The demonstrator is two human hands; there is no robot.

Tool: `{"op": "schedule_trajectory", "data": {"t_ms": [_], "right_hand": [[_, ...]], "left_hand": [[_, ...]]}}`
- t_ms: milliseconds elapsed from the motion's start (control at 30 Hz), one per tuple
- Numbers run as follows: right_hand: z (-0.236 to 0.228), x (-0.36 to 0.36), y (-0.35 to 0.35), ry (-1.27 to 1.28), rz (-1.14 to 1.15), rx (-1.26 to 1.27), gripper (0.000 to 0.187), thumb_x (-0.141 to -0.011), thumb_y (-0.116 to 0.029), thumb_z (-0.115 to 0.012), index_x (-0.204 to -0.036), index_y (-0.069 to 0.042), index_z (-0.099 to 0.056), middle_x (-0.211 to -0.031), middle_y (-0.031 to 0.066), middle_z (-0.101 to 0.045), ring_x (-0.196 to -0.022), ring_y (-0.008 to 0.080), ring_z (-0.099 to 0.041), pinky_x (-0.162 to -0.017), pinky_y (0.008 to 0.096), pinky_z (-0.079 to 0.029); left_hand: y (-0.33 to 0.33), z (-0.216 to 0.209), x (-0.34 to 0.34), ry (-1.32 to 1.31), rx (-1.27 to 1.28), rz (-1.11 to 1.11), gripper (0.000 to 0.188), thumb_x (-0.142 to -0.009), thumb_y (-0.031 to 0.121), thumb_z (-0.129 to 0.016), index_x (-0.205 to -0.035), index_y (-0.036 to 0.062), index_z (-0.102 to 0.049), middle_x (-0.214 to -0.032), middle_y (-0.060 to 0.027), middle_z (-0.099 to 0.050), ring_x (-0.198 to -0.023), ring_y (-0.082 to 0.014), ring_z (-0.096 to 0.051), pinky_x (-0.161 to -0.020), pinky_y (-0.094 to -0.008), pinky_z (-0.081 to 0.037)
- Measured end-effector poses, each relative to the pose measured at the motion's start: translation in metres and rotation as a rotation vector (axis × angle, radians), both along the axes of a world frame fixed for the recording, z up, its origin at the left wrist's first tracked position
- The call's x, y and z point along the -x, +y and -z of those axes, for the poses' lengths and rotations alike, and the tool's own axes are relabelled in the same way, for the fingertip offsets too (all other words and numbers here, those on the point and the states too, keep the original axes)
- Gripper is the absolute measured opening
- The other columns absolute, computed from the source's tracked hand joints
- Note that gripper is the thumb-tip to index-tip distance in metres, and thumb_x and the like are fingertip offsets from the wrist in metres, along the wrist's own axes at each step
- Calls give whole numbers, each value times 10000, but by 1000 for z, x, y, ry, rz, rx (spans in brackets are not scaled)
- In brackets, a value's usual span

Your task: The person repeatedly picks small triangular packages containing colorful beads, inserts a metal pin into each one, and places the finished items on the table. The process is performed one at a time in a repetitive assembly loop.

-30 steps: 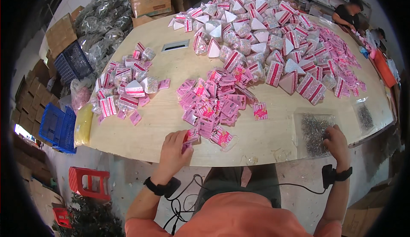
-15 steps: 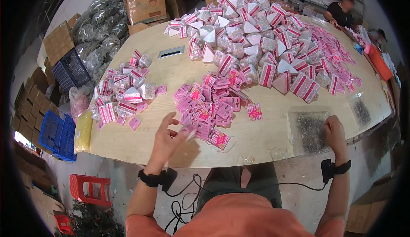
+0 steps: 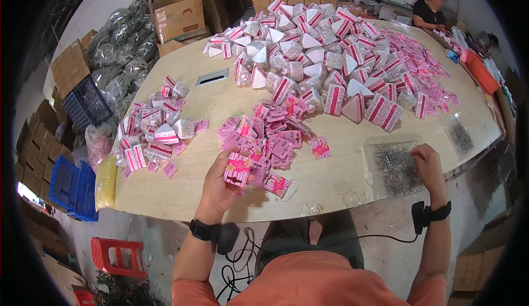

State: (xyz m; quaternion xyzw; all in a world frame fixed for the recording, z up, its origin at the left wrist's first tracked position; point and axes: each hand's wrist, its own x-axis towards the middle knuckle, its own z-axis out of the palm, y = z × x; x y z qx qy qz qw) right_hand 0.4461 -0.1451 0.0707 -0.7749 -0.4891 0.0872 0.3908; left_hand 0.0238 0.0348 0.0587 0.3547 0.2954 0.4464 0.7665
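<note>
My left hand (image 3: 215, 189) grips a pink striped card (image 3: 238, 168) with a dark punched slot along its edge, held above the near side of the table. Just beyond it lies a heap of similar pink cards (image 3: 281, 145), and one striped card with a clear loop (image 3: 277, 184) rests beside the hand. At the right, my right hand (image 3: 428, 169) has its fingers pinched together at the edge of a clear bag or tray (image 3: 372, 169) full of thin silvery metal pieces (image 3: 398, 165). Whatever those fingers hold is too small to make out.
A big mound of wedge-shaped cake-like packs (image 3: 325, 58) covers the far table. A smaller group (image 3: 151, 124) lies left, near a yellow bag (image 3: 106, 182). Pink cards (image 3: 421, 58) spread at far right; another bag of metal bits (image 3: 460, 138) lies nearer. A person (image 3: 430, 13) sits beyond.
My left hand, loosely spread half a second ago, now grips a pink card turned upward. My right hand stays by the metal pieces, with its fingers shifted slightly. The whole view has shifted a little.
</note>
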Motion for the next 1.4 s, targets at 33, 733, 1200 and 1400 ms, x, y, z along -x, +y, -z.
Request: {"op": "schedule_trajectory", "data": {"t_ms": [33, 733, 1200, 1400], "right_hand": [[-6, 5, 0, 108, 6, -9, 84, -793, -14, -494, -833, 12, -562, -649, 39, -533, -505, 90, -508, -454, 223, -402], [8, 177, 38, 1360, -414, -281, 101, -795, -37, -613, -859, -10, -540, -712, 38, -560, -568, 95, -539, -491, 197, -417], [5, 187, 44, 1715, -498, -229, 71, -850, -82, -568, -855, -47, -507, -786, 55, -555, -681, 110, -549, -560, 211, -462], [5, 191, 48, 1691, -484, -317, 65, -850, -79, -561, -867, -41, -511, -962, 84, -556, -837, 156, -554, -765, 279, -462]], "left_hand": [[0, -1, -4, -30, 4, 27, 372, -952, 346, -347, -1208, 93, -445, -1068, -109, -570, -730, -234, -607, -552, -296, -520], [-53, -10, -72, -344, -150, 315, 203, -810, 159, -588, -932, 3, -541, -1038, -190, -545, -670, -265, -599, -569, -338, -506], [-67, -18, -85, 183, -538, 408, 540, -754, 93, -621, -1252, 1, -435, -1296, -128, -426, -1159, -178, -442, -940, -271, -384], [-64, -8, -85, 289, -769, 334, 596, -753, 90, -614, -1292, 7, -372, -1318, -111, -395, -1162, -188, -425, -949, -302, -372]]}}
